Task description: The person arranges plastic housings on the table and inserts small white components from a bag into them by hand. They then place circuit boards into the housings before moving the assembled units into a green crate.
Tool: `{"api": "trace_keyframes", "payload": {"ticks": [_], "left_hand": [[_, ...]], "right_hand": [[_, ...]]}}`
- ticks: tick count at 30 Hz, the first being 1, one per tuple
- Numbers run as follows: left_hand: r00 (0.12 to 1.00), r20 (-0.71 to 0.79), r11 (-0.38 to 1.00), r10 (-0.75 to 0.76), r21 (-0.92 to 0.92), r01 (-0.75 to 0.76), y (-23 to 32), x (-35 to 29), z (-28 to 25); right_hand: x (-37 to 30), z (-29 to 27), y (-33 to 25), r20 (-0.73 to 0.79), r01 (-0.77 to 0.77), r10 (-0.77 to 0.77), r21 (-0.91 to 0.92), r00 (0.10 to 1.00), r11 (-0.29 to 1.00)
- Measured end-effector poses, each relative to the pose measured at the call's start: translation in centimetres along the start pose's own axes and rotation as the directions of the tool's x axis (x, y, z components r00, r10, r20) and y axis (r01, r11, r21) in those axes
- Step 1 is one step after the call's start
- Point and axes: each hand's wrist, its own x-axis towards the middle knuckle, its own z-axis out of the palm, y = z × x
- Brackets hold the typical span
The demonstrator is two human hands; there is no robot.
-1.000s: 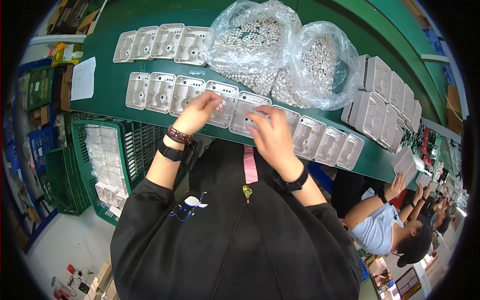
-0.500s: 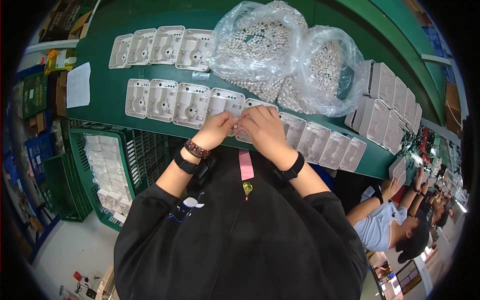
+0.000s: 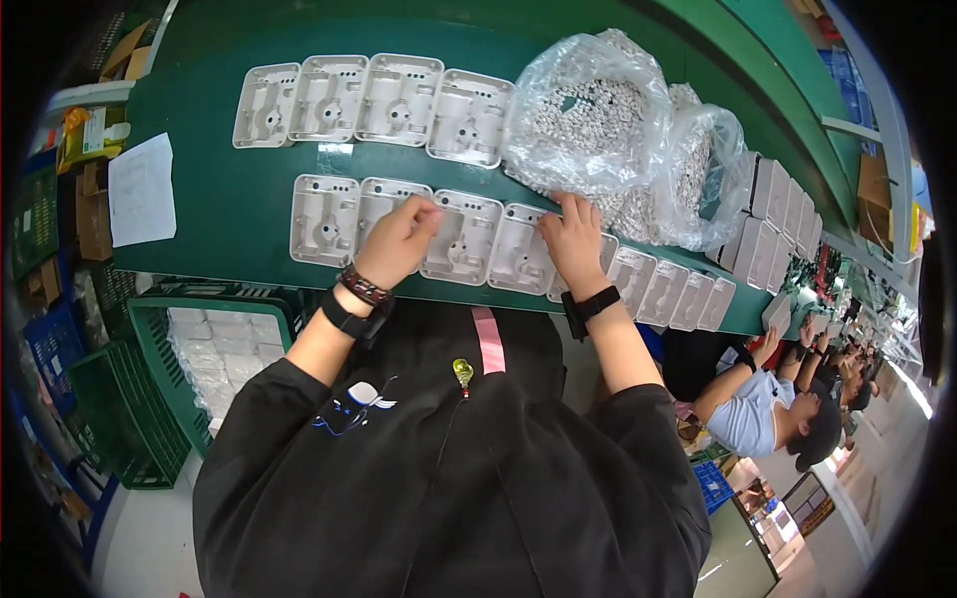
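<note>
My left hand [image 3: 396, 242] hovers over a light-grey plastic housing [image 3: 393, 189] in the near row, its fingers curled together; whatever they may pinch is too small to make out. Over to the right, my right hand [image 3: 574, 239] is open, fingers slightly apart, above the near-row housings, close to the clear bag [image 3: 588, 120] of small pale parts. Between my hands lie two shallow housings, a left one [image 3: 462, 237] and a right one [image 3: 521, 247], each with moulded posts and small holes. More housings [image 3: 662, 291] continue toward the right.
Several like housings [image 3: 399, 100] form a far row. A second bag [image 3: 703, 159] of small parts and stacked housings [image 3: 763, 239] stand to the right. A paper sheet [image 3: 142, 189] lies on the left; a green crate [image 3: 150, 324] stands below the table edge. A co-worker [image 3: 763, 409] sits at right.
My hands, together over a housing before, have parted: the left over a housing further left, the right toward the bag. The view has shifted, so housings and bags appear further right.
</note>
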Motion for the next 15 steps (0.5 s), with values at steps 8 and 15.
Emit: {"api": "trace_keyframes", "payload": {"ticks": [8,15], "left_hand": [[0.996,0.061,0.992,-0.070,-0.104,0.076,-2.9,-0.8,-5.0],[0.852,0.494,0.293,-0.171,-0.801,0.523,-1.1,-0.1,-5.9]], "right_hand": [[0.4,1.3,0.4,0.137,0.124,-0.126,0.021,0.983,0.992],[0.7,-0.7,-1.2,0.161,0.043,-0.036,-0.045,0.986,0.998]]}}
